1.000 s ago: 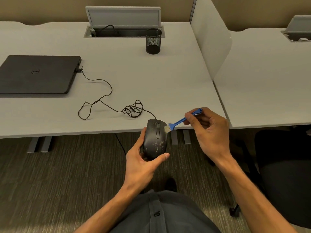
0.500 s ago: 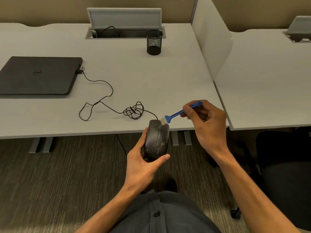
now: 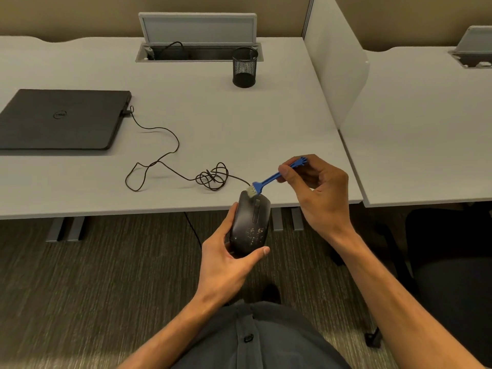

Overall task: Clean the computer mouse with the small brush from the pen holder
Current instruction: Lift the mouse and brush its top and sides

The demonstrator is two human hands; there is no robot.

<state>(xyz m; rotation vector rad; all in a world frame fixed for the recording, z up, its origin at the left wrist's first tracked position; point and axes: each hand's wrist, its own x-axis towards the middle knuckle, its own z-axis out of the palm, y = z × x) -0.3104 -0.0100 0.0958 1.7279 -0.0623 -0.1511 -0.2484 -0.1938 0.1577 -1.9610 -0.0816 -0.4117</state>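
I see the closed dark laptop [image 3: 61,118] lying left on the pale grey desk [image 3: 213,123], the black mesh pen holder [image 3: 244,67] behind and right, the tangled black cable [image 3: 170,169] between.

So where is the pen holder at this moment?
In the head view, the pen holder stands upright at the far side of the desk, just right of the open cable tray, far from both hands.

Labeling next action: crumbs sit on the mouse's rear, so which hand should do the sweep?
Right. The right hand pinches the blue brush, bristles on the mouse front. The left hand is busy cradling the mouse and likely should only steady it.
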